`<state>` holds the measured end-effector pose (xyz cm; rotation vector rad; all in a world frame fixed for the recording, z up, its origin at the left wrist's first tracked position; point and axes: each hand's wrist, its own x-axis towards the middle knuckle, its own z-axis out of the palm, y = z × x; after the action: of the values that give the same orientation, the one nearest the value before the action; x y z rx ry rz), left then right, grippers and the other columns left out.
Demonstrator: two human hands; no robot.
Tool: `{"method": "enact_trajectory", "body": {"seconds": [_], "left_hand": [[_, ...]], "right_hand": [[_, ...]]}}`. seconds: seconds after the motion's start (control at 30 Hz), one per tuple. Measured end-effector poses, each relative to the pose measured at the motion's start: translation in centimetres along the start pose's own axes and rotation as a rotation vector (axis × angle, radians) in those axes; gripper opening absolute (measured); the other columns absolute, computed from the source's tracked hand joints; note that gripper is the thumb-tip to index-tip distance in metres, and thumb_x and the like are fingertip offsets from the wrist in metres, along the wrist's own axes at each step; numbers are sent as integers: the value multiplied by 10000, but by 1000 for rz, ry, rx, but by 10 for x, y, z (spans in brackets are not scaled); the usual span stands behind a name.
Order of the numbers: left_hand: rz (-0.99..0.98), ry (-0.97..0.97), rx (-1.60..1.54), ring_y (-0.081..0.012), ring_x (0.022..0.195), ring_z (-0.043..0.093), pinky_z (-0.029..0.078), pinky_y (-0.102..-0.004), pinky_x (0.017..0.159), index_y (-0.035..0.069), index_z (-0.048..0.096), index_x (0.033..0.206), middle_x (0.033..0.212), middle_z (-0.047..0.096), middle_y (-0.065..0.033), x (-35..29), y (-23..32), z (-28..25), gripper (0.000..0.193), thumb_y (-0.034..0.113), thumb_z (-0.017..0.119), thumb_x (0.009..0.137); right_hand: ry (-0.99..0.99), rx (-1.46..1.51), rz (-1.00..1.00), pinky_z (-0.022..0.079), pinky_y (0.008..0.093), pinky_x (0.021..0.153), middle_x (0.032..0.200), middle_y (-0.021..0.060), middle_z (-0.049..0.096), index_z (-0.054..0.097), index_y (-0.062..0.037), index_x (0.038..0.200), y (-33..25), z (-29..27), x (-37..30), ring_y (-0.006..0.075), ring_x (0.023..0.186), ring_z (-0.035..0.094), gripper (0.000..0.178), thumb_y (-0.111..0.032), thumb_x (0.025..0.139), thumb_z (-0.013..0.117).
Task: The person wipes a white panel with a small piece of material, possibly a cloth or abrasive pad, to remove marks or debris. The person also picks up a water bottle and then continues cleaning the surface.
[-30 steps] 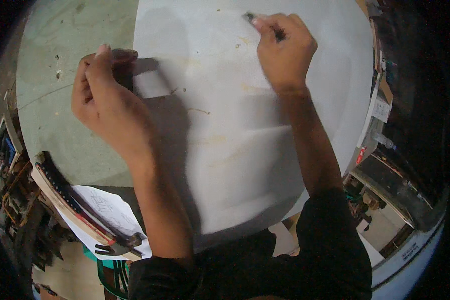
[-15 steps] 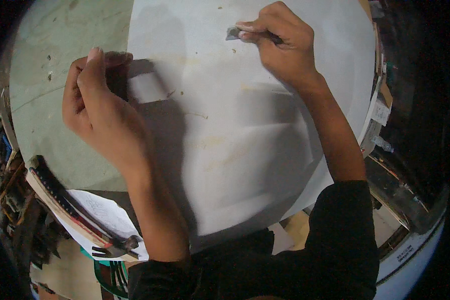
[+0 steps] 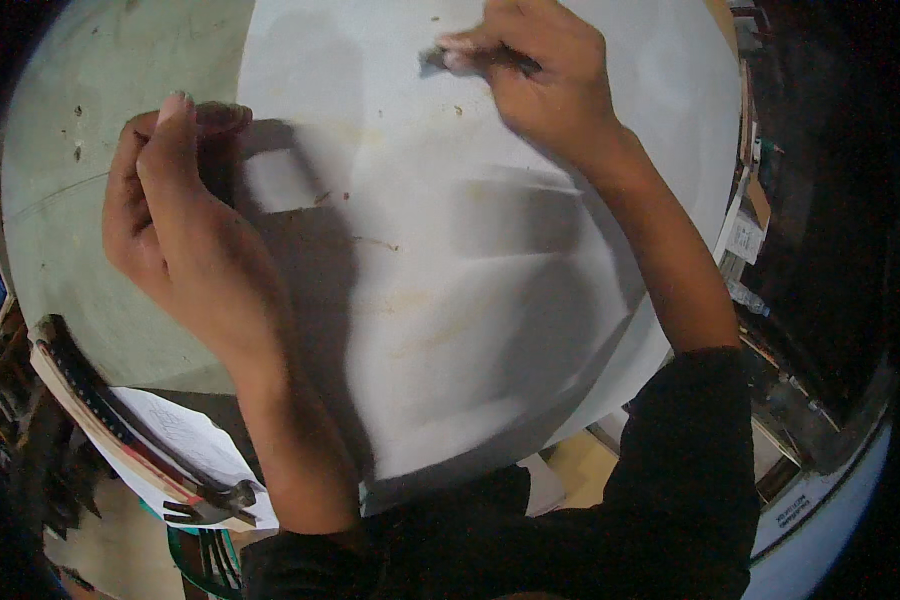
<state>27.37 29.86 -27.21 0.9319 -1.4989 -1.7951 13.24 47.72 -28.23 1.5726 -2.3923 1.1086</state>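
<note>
A large white sheet (image 3: 420, 350) lies over a greenish tabletop (image 3: 50, 240), with faint tan stains and small brown specks. My right hand (image 3: 550, 80) is over the sheet's far part, closed in a pinch on a small flat grey blade (image 3: 433, 62). Most of that tool is hidden by my fingers, and the rest is blurred. Over the sheet's left edge hovers my left hand (image 3: 190, 210). Its thumb points up, apart from the curled fingers, and I see nothing held. Dark shadows of both hands fall on the sheet.
Near left, a claw hammer (image 3: 210, 500) with a long dark handle lies beside a pale wooden strip and a paper with a line drawing (image 3: 185, 430). A green container (image 3: 185, 560) with dark tools stands below. Scraps and a clear bottle (image 3: 748, 296) lie along the right.
My right hand has shifted left and slightly farther away with the blade. The whole view has slid a little, so the table and left hand sit farther left. Left hand's pose is unchanged.
</note>
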Motion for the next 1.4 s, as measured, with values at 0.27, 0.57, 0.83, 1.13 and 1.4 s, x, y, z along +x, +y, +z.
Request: {"method": "enact_trajectory", "body": {"seconds": [0.27,0.57,0.83,1.13,1.4], "left_hand": [[9,4,35,-112,693,552,422,-225,691,-47,619,735,718,629,-76,5,-2,-5,279,158,546,910],[-6,-46,74,-168,747,625,487,-278,736,-43,658,851,812,664,-109,8,-8,-11,261,179,548,934],[-15,-51,93,-151,724,602,468,-267,708,-47,652,834,791,651,-98,6,-2,-8,271,187,554,930],[-13,28,-38,-80,648,500,376,-213,635,-29,614,687,672,604,-42,5,-2,1,271,152,579,886],[-13,-7,4,-81,649,493,366,-218,629,-28,614,701,679,603,-36,6,-1,-1,272,166,577,889]], "right_hand": [[-54,-108,101,430,273,565,697,65,540,668,-20,756,-9,-19,-35,166,623,499,164,120,673,687],[-15,-176,136,459,291,594,719,57,584,695,-52,775,-36,8,-22,197,671,564,216,119,661,626],[206,-371,525,475,313,588,744,79,637,681,-49,739,-44,14,-33,218,652,594,91,41,730,668],[401,-391,654,462,346,574,707,121,615,658,-42,725,-76,42,-32,264,643,585,113,69,712,640],[369,-548,525,440,255,534,677,65,631,685,-4,782,-71,41,-33,108,575,558,53,-38,789,724]]}}
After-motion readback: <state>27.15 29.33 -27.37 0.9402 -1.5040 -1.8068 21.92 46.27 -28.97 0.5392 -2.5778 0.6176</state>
